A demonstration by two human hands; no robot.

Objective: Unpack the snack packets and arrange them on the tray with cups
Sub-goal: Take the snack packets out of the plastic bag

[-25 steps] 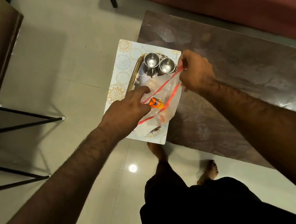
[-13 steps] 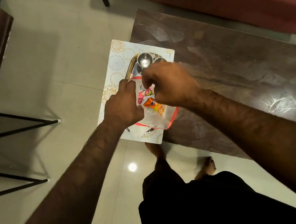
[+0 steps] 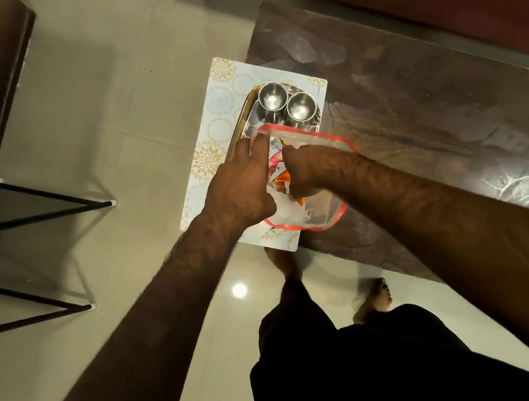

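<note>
Packets (image 3: 278, 167) – pink, orange (crumpled), in clear red-edged bag (image 3: 322, 215), right hand (image 3: 307, 172) closed around them, left hand (image 3: 240, 186) pinching bag's rim.

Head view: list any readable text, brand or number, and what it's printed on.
"KUBER" (my best reading, small and sideways): far right corner of the pale floral-patterned placemat, beside the steel tray.
Pink and orange snack packets inside the clear red-edged plastic bag: printed graphics and lettering, too blurred and covered by the left hand and right hand to read.
Two steel cups: no markings visible.
</note>
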